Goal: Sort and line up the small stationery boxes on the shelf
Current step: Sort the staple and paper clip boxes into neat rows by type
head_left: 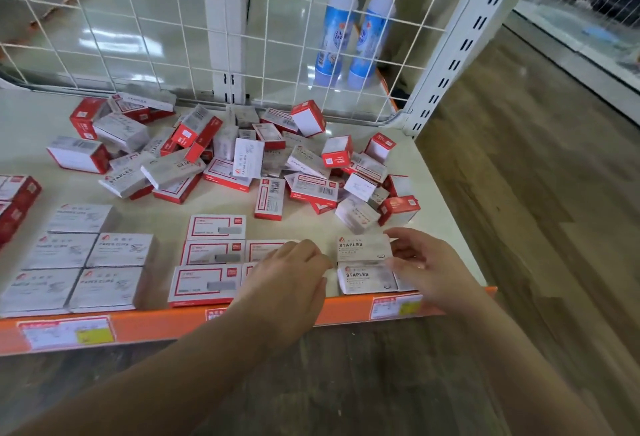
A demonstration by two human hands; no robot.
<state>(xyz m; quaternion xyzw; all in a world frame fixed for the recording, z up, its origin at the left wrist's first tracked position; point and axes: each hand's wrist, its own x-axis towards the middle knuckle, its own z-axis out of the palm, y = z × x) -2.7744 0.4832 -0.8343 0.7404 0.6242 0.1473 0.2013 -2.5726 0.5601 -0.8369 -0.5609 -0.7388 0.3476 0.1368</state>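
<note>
On the cream shelf (446,221) with orange front strip, lower right of frame, the right hand (431,262) pinches a grey "STAPLES" cardboard box (363,248), the left hand (294,273) rests loose-fingered beside it, wood-plank floor (540,193) rightward.

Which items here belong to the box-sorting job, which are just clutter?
Job: jumbled box pile; paper clips rows; red-framed box rows; STAPLES boxes, touched by right hand; left hand.
Not job: two spray bottles; price labels.
</note>
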